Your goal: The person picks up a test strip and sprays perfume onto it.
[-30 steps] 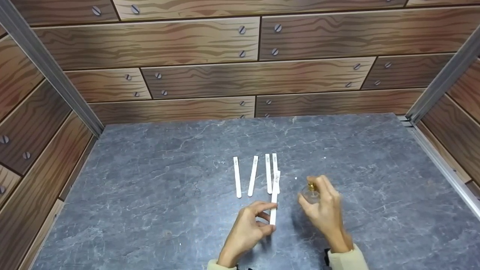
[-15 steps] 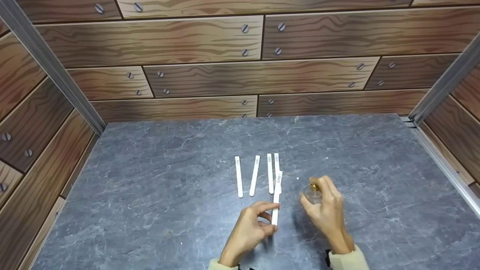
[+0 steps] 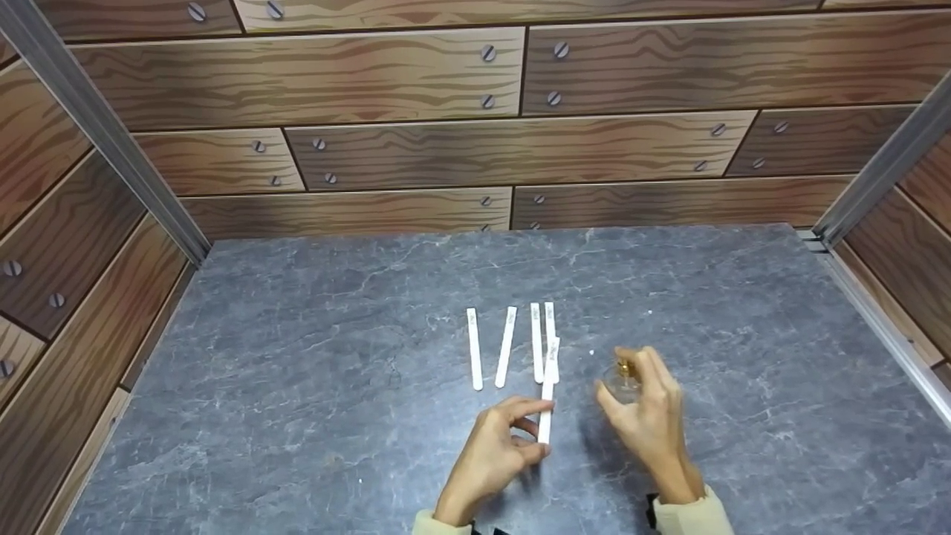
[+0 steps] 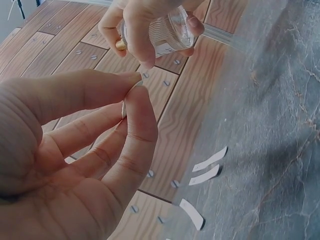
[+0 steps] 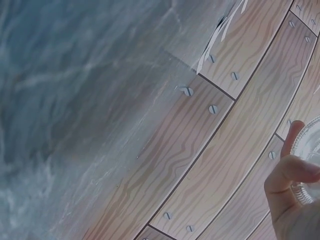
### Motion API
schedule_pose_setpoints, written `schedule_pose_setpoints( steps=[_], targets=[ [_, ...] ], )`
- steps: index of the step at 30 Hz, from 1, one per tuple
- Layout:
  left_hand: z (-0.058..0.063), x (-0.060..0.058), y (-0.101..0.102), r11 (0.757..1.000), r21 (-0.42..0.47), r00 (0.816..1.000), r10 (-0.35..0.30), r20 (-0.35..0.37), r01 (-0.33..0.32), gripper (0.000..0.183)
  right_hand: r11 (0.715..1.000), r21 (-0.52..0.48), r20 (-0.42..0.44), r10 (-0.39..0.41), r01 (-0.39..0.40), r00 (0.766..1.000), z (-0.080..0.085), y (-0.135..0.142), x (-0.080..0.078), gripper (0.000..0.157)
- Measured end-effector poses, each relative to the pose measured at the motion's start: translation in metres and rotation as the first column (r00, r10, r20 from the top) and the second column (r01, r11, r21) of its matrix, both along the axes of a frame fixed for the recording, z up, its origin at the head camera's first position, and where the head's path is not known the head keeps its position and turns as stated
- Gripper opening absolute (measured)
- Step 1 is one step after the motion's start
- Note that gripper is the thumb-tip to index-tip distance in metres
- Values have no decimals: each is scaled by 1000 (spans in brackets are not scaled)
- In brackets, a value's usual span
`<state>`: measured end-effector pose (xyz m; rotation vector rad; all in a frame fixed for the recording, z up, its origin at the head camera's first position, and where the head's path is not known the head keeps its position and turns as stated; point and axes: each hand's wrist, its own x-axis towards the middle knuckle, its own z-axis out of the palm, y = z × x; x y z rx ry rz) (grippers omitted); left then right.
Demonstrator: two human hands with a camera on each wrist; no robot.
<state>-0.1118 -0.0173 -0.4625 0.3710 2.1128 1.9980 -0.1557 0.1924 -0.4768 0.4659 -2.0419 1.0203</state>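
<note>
My left hand (image 3: 490, 449) pinches a white perfume test strip (image 3: 545, 423) between thumb and fingers, above the table. The strip points away from me, and its far end overlaps one lying strip in the head view. To its right, my right hand (image 3: 654, 412) grips a clear ribbed glass perfume bottle (image 4: 174, 31) with a gold spray top (image 3: 622, 367). One finger lies at the spray top, and the thumb is at the bottle's other end. Bottle and held strip are apart. In the right wrist view, only part of the bottle (image 5: 311, 147) shows at the right edge.
Several more test strips lie on the grey marbled table (image 3: 297, 357) beyond my left hand: one leftmost strip (image 3: 475, 349), one slanted strip (image 3: 506, 347), and two close together (image 3: 536, 343). Wood-patterned walls (image 3: 401, 82) and metal corner posts (image 3: 111, 141) bound the table.
Both hands keep nearly the same place and the same holds. The head view has shifted slightly, so everything sits a little further right in it.
</note>
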Motion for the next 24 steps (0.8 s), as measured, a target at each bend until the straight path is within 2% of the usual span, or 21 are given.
schedule_pose_setpoints(
  steps=[10,24],
  targets=[
    [-1,0,0,1000,-5,1000,-6,3,6,49,999,9,1,52,-52,999,1,0,1,46],
    [-2,0,2,1000,2,1000,11,14,-11,50,996,41,15,75,-75,997,3,-1,2,43]
  ],
)
